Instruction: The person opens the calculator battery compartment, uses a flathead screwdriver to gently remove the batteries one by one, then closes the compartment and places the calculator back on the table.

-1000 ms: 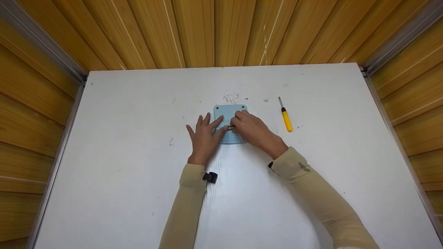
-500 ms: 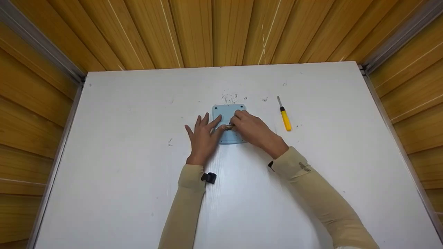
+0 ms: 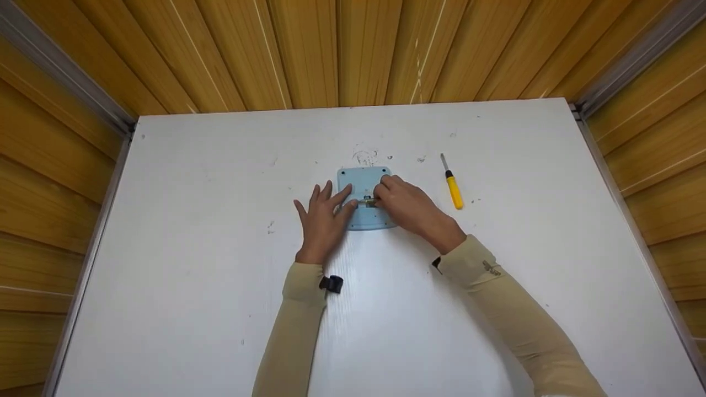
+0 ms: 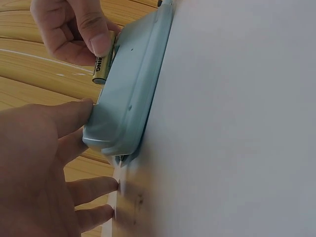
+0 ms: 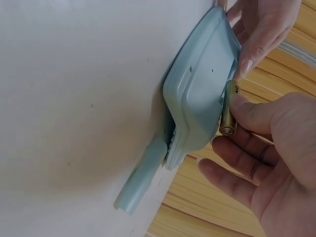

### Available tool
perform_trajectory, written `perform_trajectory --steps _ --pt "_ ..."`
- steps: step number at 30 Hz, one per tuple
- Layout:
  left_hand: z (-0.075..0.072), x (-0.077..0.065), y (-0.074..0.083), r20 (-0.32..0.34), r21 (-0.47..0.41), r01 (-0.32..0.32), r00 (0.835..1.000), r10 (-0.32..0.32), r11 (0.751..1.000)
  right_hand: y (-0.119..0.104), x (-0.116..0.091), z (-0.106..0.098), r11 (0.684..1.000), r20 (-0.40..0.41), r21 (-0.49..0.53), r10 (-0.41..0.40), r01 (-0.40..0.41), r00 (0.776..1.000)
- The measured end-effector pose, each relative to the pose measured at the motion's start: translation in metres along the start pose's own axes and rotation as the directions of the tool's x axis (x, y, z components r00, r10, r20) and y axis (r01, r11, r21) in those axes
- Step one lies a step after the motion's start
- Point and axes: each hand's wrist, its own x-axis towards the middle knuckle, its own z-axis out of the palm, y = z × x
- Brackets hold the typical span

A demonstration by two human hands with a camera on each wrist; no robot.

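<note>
A light blue plastic device, shaped like a calculator lying back side up (image 3: 361, 179), is on the white table. My right hand (image 3: 408, 207) pinches a gold cylindrical battery (image 5: 229, 108) between thumb and fingers, close over the device's back. Lettering and one metal end of the battery show in the right wrist view. My left hand (image 3: 322, 223) has its fingers spread, with thumb and index finger resting on the device's left side. Small dark parts show in an opening beside the battery in the head view; my fingers hide part of it.
A yellow-handled screwdriver (image 3: 453, 190) lies to the right, its tip pointing away. Beside the device in the right wrist view lies a light blue strip-like piece (image 5: 140, 182). Wood-look panels (image 3: 309, 55) stand behind the white table (image 3: 209, 220).
My right hand has shifted slightly right with the battery, uncovering more of the opening in the device's back. My left hand stays in place on the device.
</note>
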Motion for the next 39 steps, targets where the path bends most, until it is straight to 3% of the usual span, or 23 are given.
perform_trajectory --steps 8,16,29,39 --pt "0.000 0.000 0.000 -0.001 -0.002 0.000 1.000 0.000 1.000 0.009 -0.005 -0.004 0.998 0.022 0.049 0.029 -0.030 0.999" --pt "0.000 -0.001 -0.002 -0.007 -0.021 -0.003 1.000 0.003 1.000 0.028 -0.011 -0.011 0.989 -0.015 0.135 0.066 -0.064 0.998" --pt "-0.002 -0.002 -0.003 0.001 -0.047 0.007 1.000 -0.007 0.999 0.065 -0.017 -0.025 0.958 -0.004 0.194 0.218 -0.213 0.976" --pt "-0.002 -0.003 -0.002 0.005 -0.034 0.016 1.000 -0.016 0.999 0.080 -0.014 -0.026 0.964 -0.018 0.174 0.207 -0.201 0.978"
